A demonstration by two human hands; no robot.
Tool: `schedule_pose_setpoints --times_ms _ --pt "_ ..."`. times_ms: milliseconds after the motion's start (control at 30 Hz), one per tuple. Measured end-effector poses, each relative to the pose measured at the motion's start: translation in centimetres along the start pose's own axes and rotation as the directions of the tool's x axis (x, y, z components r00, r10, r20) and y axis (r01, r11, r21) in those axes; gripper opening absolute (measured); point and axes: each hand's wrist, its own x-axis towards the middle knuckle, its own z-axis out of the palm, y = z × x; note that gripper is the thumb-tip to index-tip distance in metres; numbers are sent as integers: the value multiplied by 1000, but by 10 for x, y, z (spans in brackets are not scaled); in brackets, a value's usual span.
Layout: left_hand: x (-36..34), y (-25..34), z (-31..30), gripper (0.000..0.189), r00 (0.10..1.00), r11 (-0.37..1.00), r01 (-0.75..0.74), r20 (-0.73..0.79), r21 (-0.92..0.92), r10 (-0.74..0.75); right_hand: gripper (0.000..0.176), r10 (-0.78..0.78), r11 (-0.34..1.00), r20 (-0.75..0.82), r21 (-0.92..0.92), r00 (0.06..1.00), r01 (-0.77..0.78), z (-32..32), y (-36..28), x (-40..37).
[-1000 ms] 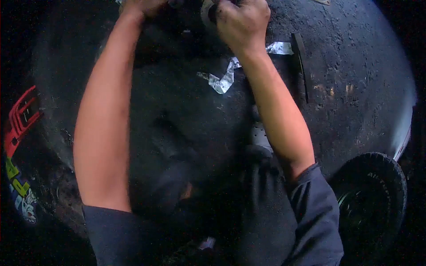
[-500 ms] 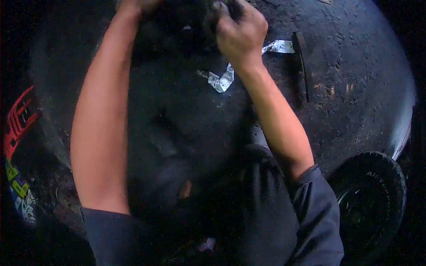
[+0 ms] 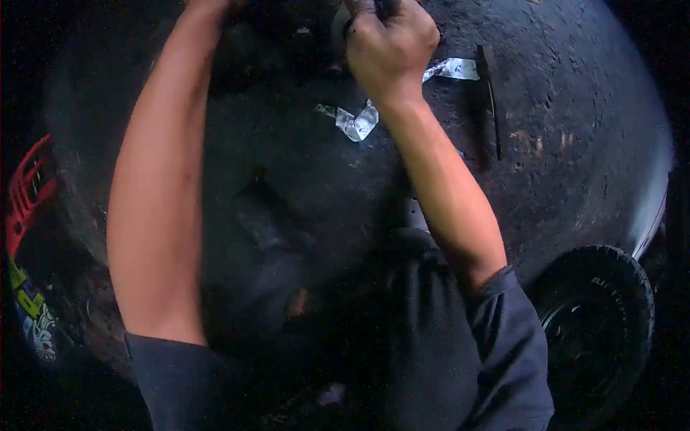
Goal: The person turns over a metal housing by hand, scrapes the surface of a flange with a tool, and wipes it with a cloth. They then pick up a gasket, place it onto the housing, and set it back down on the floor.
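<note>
My right hand (image 3: 394, 37) is at the top centre, its fingers curled closed round something dark that I cannot make out. Only the edge of my left hand (image 3: 214, 6) shows at the top left; the frame cuts off its fingers. Below and beside my right wrist, a crumpled silvery strip (image 3: 357, 126) lies on the dark, rough ground. Another silvery piece (image 3: 457, 69) reaches from behind the wrist toward a thin dark bar (image 3: 491, 100).
A tyre (image 3: 611, 323) with raised lettering lies at the lower right. At the left edge are a red slotted object (image 3: 29, 190) and a yellow-green and white patterned item (image 3: 32, 309). My dark-clothed knee (image 3: 431, 309) is below my right forearm.
My right hand has shifted slightly, and my left hand has moved a little higher, more of it leaving the frame. The silvery strip appears slightly higher in view.
</note>
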Motion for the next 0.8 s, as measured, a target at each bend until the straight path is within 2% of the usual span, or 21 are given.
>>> schedule_pose_setpoints --times_ms 33,67,100,133,167,200,267,400,433,500,600,667,700,800 --pt "1 -1 1 21 1000 1000 3 4 -9 -3 12 52 996 -15 73 999 -51 2 -2 3" --pt "5 -3 -1 20 991 995 67 118 -68 -59 12 51 996 -16 68 999 -50 8 -5 11" --pt "10 0 -4 20 967 984 133 232 -120 -102 13 -22 992 -69 123 997 30 14 -11 23" --pt "12 2 -3 20 968 984 127 230 -127 -96 14 -89 979 -127 170 988 110 14 -17 34" --pt "11 1 -3 20 960 959 194 239 -204 -144 15 60 976 -54 212 997 -48 7 -24 37" --pt "11 0 -4 19 948 924 264 253 -277 -195 15 67 976 -53 210 996 -54 7 -19 31" --pt "12 8 -13 18 952 942 255 230 -219 -205 14 -35 994 -96 97 995 44 14 2 16" --pt "6 10 -6 20 947 941 296 180 -165 -266 16 36 998 -11 -54 999 -37 5 6 1" --pt "6 7 -4 20 948 942 293 178 -164 -264 18 93 993 -11 77 996 -92 5 1 4" --pt "6 5 -2 25 879 850 454 289 -268 -379 19 70 992 -43 105 997 -65 8 -8 25" --pt "9 -2 -2 28 835 778 525 385 -345 -392 18 31 991 -59 135 998 -23 9 1 33" --pt "12 11 -10 27 858 827 491 315 -275 -405 18 -72 997 -73 2 995 72 10 16 10" --pt "10 18 -12 26 874 861 465 264 -206 -409 19 20 1000 8 -11 1000 -20 0 11 2" --pt "10 17 -11 25 897 893 414 245 -173 -368 20 83 994 2 67 997 -83 0 3 14"
